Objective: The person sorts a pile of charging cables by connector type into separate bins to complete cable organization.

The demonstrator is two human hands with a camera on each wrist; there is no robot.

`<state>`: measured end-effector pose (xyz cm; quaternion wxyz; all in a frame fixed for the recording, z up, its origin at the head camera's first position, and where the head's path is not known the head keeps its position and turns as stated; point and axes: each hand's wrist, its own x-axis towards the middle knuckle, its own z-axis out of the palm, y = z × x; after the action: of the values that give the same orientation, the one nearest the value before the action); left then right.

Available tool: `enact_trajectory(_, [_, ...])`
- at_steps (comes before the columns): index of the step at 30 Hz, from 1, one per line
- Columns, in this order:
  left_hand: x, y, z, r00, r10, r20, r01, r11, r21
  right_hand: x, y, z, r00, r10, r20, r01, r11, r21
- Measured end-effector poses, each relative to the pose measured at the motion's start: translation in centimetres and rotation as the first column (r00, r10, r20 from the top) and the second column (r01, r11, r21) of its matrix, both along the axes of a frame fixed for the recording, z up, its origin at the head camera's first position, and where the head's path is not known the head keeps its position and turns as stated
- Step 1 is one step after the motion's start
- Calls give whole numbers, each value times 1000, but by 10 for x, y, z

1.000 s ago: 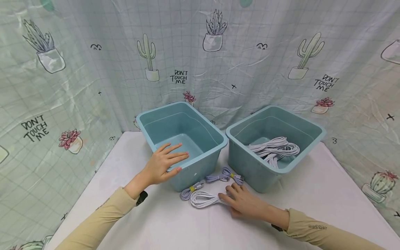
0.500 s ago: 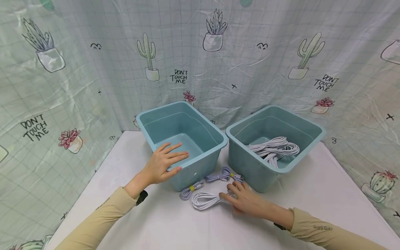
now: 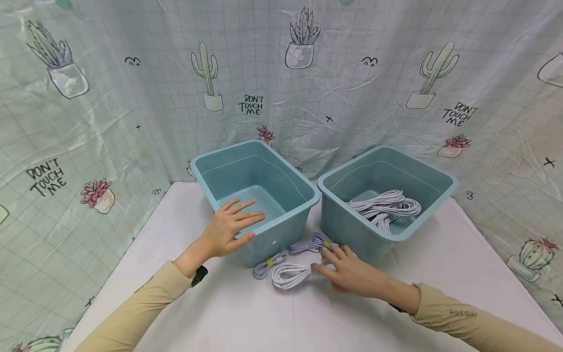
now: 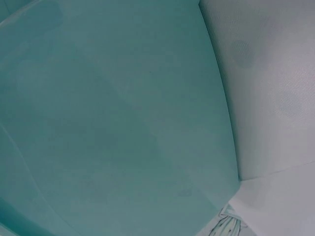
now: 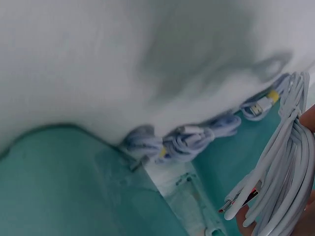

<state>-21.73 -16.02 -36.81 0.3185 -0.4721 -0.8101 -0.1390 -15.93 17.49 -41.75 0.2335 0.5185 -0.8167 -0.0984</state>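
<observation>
My right hand (image 3: pixel 349 274) grips a coiled white cable (image 3: pixel 290 276) in front of the two bins. In the right wrist view the bundled white cable (image 5: pixel 290 162) hangs over the table, its metal plug showing near the fingers. My left hand (image 3: pixel 226 227) rests with spread, straight fingers over the near rim of the left blue bin (image 3: pixel 286 221). Its wrist view is filled by that bin's wall (image 4: pixel 118 123). Two lilac cables lie by the bins: one lilac cable (image 3: pixel 261 270) with a yellow tie, another lilac cable (image 3: pixel 303 248) farther right.
The right blue bin (image 3: pixel 347 232) holds several coiled white cables (image 3: pixel 389 205). Both bins stand close together on a white table (image 3: pixel 237 313). A curtain (image 3: pixel 334 98) printed with cacti hangs behind and at both sides.
My right hand has lifted the white cable slightly and shifted it a little to the right. The left hand stays on the bin rim. The head view has tilted slightly.
</observation>
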Motion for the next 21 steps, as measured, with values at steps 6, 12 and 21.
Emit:
enact_trajectory(6, [0, 1, 0, 1000, 0, 0, 0, 1000, -4, 0, 3, 19, 999, -9, -35, 11, 999, 41])
enact_trajectory(12, [0, 0, 0, 1000, 2, 9, -2, 1000, -5, 2, 7, 41, 999, -17, -45, 20, 998, 66])
enact_trajectory(21, [1, -1, 0, 1000, 7, 20, -7, 1000, -8, 2, 13, 71, 997, -4, -82, 6, 1000, 31])
